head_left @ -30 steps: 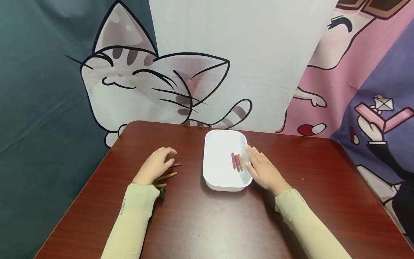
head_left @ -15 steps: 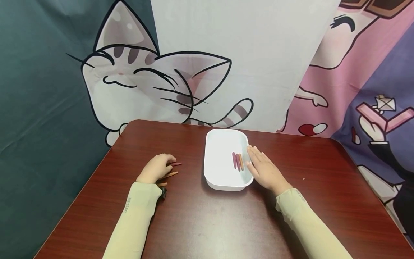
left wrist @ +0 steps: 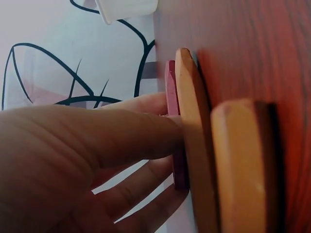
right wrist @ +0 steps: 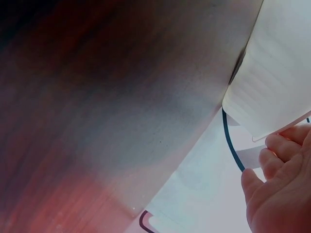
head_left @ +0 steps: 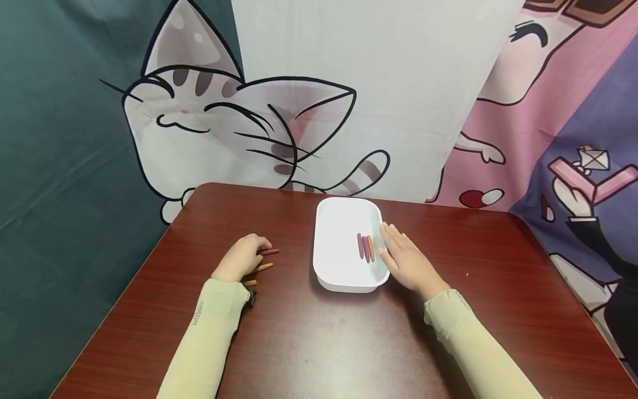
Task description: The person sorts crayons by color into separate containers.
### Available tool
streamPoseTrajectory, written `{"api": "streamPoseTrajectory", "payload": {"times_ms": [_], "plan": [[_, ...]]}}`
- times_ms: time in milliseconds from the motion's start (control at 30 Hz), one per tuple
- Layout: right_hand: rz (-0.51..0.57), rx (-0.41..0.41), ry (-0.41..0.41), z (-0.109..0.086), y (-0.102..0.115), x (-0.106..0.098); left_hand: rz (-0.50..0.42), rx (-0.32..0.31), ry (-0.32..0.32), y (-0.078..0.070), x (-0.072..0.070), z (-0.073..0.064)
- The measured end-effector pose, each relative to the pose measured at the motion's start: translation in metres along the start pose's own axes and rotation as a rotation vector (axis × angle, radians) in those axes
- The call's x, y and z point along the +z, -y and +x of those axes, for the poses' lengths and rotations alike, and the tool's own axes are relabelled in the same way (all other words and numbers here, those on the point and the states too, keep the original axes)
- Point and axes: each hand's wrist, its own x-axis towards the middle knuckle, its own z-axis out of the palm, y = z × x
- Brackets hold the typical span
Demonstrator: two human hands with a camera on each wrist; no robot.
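A white tray (head_left: pixel 335 244) holds three sticks (head_left: pixel 366 249); the right hand (head_left: pixel 411 260), straight-fingered, touches its rim. The left hand (head_left: pixel 242 258) pinches a pink stick (head_left: pixel 271 251) on the brown table (head_left: pixel 309 349), before a cat-printed cloth (head_left: pixel 219 166).

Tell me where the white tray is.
In the head view, the white tray stands on the table between left hand and right hand, nearer the right.

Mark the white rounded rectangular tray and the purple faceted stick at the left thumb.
White rounded rectangular tray (head_left: pixel 336 238), head view, on its bare inner floor.
Purple faceted stick (left wrist: pixel 171 90), left wrist view, on its upper visible part.
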Motion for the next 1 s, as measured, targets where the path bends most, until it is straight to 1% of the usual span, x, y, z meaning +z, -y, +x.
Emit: {"api": "streamPoseTrajectory", "payload": {"times_ms": [233, 467, 600, 667, 767, 833, 933, 1000], "plan": [[0.003, -0.003, 0.002, 0.002, 0.003, -0.001, -0.005, 0.01, -0.014, 0.003, 0.001, 0.001], [0.002, -0.004, 0.004, 0.001, 0.002, 0.0, 0.01, 0.048, -0.026, 0.007, 0.004, 0.002], [0.0, -0.005, 0.003, 0.001, 0.002, 0.001, 0.019, 0.053, -0.053, 0.006, 0.003, 0.003], [0.0, -0.002, 0.003, 0.001, 0.001, 0.001, -0.001, 0.051, -0.07, 0.004, 0.002, 0.004], [-0.003, 0.001, 0.002, 0.0, 0.001, 0.001, -0.085, 0.043, -0.095, -0.001, -0.002, 0.005], [-0.006, 0.001, 0.001, 0.0, 0.0, 0.001, -0.173, 0.035, -0.103, -0.004, -0.005, 0.005], [-0.005, 0.002, 0.001, 0.0, 0.0, 0.001, -0.321, 0.035, -0.105, -0.008, -0.008, 0.005], [-0.005, 0.003, 0.002, 0.0, 0.0, 0.0, -0.457, 0.033, -0.088, -0.011, -0.01, 0.006]]}}
